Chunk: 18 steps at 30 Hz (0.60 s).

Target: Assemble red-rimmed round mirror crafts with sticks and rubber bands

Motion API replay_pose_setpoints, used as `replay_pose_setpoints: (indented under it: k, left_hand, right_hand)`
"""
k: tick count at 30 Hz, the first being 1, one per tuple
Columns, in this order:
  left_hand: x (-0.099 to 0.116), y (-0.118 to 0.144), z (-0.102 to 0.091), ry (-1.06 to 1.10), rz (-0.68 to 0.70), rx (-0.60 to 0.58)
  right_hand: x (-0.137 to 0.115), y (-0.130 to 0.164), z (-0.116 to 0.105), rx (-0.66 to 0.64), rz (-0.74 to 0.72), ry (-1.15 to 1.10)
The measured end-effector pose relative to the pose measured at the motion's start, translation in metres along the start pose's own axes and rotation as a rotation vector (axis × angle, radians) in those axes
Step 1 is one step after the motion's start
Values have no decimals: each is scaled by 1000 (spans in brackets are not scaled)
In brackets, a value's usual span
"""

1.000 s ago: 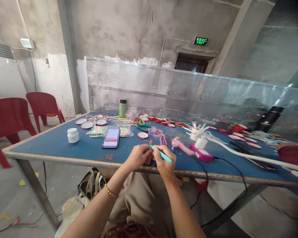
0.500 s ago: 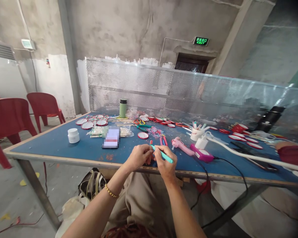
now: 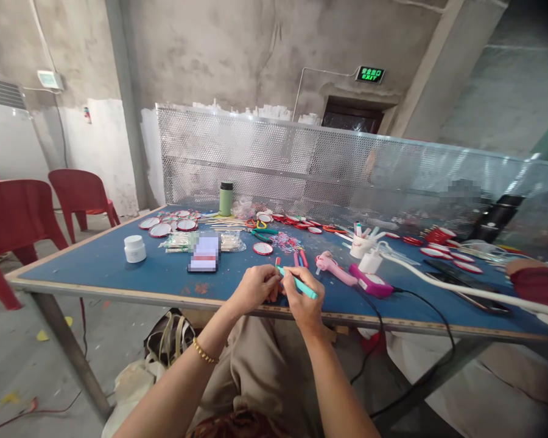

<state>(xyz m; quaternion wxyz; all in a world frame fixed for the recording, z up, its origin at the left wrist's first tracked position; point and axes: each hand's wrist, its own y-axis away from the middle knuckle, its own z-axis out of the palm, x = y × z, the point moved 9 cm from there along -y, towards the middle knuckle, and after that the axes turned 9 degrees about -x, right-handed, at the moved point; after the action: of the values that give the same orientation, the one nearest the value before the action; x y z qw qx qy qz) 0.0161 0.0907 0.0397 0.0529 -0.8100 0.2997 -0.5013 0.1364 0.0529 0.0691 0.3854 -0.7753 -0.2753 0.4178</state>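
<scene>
My right hand [image 3: 305, 302] grips a teal pen-like tool [image 3: 299, 284] near the front edge of the blue table [image 3: 95, 267], its tip pointing left toward my left hand [image 3: 254, 287]. My left hand is closed on a small item that its fingers hide. The two hands touch each other just above the table edge. Red and blue sticks [image 3: 300, 259] lie on the table right behind them.
A white jar [image 3: 134, 249], a green flask [image 3: 226, 199], red-rimmed round pieces [image 3: 161, 229], scissors [image 3: 260, 228], a pink tool [image 3: 334, 269], a magenta box with a black cable [image 3: 371, 282] and a white cup of pens [image 3: 360, 244] cover the table. Red chairs [image 3: 16, 222] stand left. Another person's red sleeve [image 3: 539, 286] is at right.
</scene>
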Motion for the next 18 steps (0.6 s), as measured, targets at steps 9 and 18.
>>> replay_pose_setpoints:
  k: [9, 18]
  left_hand:
    - [1, 1, 0, 18, 5, -3]
    - [2, 0, 0, 18, 10, -11]
  right_hand:
    - [0, 0, -1, 6, 6, 0]
    - [1, 1, -3, 23, 12, -1]
